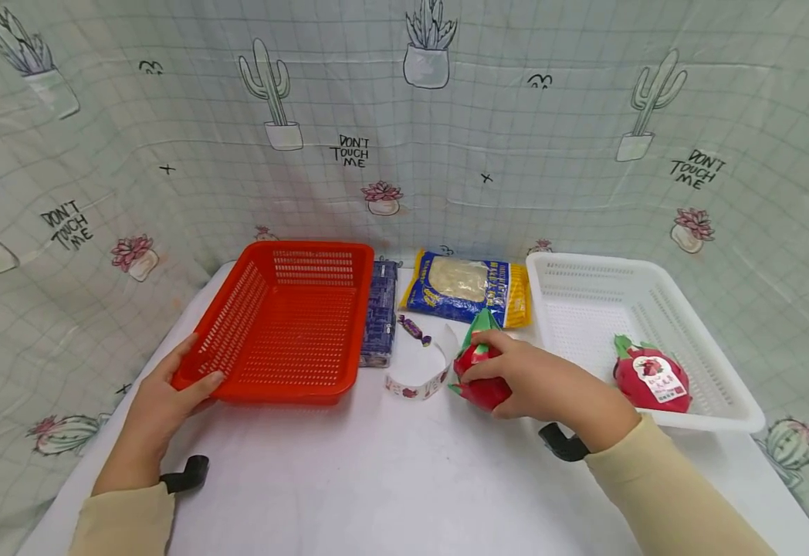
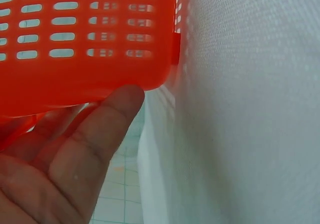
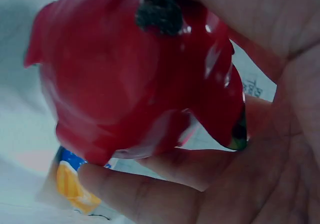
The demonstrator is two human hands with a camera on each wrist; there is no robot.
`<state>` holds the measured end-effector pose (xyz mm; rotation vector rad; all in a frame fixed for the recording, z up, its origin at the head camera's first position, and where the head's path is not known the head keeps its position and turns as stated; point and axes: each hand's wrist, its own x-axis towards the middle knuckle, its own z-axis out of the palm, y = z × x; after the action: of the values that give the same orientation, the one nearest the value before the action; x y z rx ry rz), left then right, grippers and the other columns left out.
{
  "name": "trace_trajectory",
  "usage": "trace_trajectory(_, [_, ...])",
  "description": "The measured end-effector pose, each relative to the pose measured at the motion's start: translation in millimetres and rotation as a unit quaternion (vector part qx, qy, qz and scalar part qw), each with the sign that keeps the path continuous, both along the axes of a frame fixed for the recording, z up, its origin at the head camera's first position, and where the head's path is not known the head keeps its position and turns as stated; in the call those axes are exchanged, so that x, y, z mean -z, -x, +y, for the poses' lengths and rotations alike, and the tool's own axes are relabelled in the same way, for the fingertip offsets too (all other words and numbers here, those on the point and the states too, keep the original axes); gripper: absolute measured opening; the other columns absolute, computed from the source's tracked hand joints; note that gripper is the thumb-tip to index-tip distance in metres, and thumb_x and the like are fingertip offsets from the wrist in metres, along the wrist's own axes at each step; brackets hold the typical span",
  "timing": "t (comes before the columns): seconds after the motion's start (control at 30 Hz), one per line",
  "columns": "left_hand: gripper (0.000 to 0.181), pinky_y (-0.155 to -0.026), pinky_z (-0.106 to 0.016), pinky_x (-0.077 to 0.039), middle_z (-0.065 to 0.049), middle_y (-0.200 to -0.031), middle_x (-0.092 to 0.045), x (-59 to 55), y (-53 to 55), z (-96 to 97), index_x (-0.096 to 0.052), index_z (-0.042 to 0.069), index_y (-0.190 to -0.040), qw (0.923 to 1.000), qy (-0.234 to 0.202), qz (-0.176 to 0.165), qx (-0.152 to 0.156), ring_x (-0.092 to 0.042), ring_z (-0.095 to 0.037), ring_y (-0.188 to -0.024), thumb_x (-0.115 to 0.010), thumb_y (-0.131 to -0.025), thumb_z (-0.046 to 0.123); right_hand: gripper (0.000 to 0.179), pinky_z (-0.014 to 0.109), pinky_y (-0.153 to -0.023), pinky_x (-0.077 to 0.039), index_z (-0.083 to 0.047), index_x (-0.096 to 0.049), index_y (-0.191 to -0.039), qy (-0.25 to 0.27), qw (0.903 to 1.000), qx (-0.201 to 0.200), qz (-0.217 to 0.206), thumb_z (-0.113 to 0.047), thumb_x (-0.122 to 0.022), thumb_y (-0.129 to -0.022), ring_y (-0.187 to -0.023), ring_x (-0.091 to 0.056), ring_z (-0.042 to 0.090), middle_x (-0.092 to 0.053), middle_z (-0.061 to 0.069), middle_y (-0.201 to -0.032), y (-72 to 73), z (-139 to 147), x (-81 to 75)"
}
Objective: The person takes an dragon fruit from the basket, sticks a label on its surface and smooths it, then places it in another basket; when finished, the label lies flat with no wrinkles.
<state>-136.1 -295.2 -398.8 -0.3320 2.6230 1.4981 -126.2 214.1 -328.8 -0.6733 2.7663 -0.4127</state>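
Observation:
The right hand (image 1: 526, 378) grips a red dragon fruit (image 1: 482, 386) with green leaf tips, over the table between the two baskets. In the right wrist view the fruit (image 3: 115, 69) fills much of the picture, its dark stub facing the camera, with thumb and fingers curled round its sides. At the near left corner of a red plastic basket (image 1: 286, 324), the left hand (image 1: 171, 390) holds the rim between thumb and fingers. The left wrist view has the thumb against the basket's slotted wall (image 2: 80, 74). A second dragon fruit (image 1: 654, 380) with a white label lies in the white basket (image 1: 578, 309).
Behind the right hand lies a blue and yellow food packet (image 1: 460, 282). A purple-wrapped candy (image 1: 413, 330) and a curled printed paper strip (image 1: 411, 391) are in the middle. A dark blue flat box (image 1: 380, 313) stands beside the red basket. Patterned cloth (image 1: 404, 154) closes off the back and sides.

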Motion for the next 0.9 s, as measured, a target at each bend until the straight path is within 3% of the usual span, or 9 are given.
trace_trajectory(0.1, [0.102,-0.098,-0.041,-0.062,-0.025,-0.176,-0.015,0.9,0.1,2.0,-0.006,0.025,-0.173,0.9998,-0.017,0.007,0.006,-0.027,-0.052,-0.155,-0.072,-0.1,0.049,0.053,0.046,-0.085,-0.067,-0.037,-0.078,-0.122,-0.013,0.9997,0.003,-0.021,-0.012,-0.095,-0.078,-0.139,-0.05,0.038,-0.043,0.008,-0.16,2.3,-0.2,1.2])
trace_trajectory(0.3, [0.102,-0.093,-0.034,-0.063,-0.024,-0.176,-0.018,0.6,1.7,5.2,-0.005,0.023,-0.173,0.9993,-0.033,0.018,0.002,-0.03,-0.05,-0.154,-0.072,-0.1,0.044,0.053,0.045,-0.085,-0.066,-0.037,-0.078,-0.122,-0.049,0.9977,0.0,-0.047,-0.012,-0.095,-0.078,-0.135,-0.051,0.034,-0.044,0.008,-0.159,7.5,-0.7,8.2])
trace_trajectory(0.5, [0.11,-0.107,-0.052,-0.052,-0.023,-0.178,-0.012,-1.4,3.5,7.9,0.007,0.026,-0.172,0.9992,-0.036,0.014,-0.006,-0.026,-0.052,-0.157,-0.074,-0.1,0.042,0.052,0.046,-0.09,-0.065,-0.039,-0.078,-0.123,-0.078,0.9956,-0.013,-0.05,-0.012,-0.092,-0.081,-0.136,-0.051,0.035,-0.041,0.007,-0.166,13.6,-3.9,12.2])
trace_trajectory(0.63, [0.115,-0.113,-0.067,-0.044,-0.03,-0.175,-0.013,-8.1,0.9,5.9,0.012,0.024,-0.171,0.9996,0.024,0.009,0.009,-0.028,-0.056,-0.154,-0.072,-0.098,0.05,0.053,0.045,-0.091,-0.063,-0.038,-0.077,-0.126,-0.095,0.9937,-0.036,-0.048,-0.01,-0.088,-0.083,-0.134,-0.052,0.036,-0.04,0.006,-0.169,18.2,-8.1,11.0])
trace_trajectory(0.73, [0.115,-0.111,-0.077,-0.041,-0.035,-0.173,-0.015,-19.1,-3.2,7.8,0.007,0.015,-0.172,0.9942,0.102,0.031,0.015,-0.03,-0.058,-0.15,-0.072,-0.097,0.054,0.053,0.042,-0.089,-0.062,-0.038,-0.077,-0.127,-0.108,0.992,-0.047,-0.044,-0.009,-0.087,-0.083,-0.13,-0.054,0.033,-0.041,0.005,-0.169,20.2,-12.9,9.9])
trace_trajectory(0.8, [0.111,-0.108,-0.082,-0.039,-0.038,-0.17,-0.016,-29.8,-8.8,15.5,-0.001,0.008,-0.172,0.9843,0.167,0.057,0.009,-0.03,-0.062,-0.148,-0.071,-0.098,0.051,0.053,0.04,-0.087,-0.061,-0.037,-0.078,-0.126,-0.115,0.9912,-0.05,-0.04,-0.008,-0.087,-0.082,-0.125,-0.057,0.032,-0.043,0.006,-0.167,20.1,-16.1,9.1])
trace_trajectory(0.9, [0.096,-0.106,-0.085,-0.037,-0.041,-0.165,-0.025,-50.9,-21.4,43.6,-0.023,-0.001,-0.167,0.9584,0.259,0.121,0.004,-0.033,-0.065,-0.143,-0.073,-0.098,0.042,0.049,0.041,-0.085,-0.06,-0.034,-0.08,-0.12,-0.132,0.9901,-0.037,-0.032,-0.007,-0.087,-0.08,-0.116,-0.062,0.034,-0.05,0.009,-0.162,16.6,-19.3,6.9])
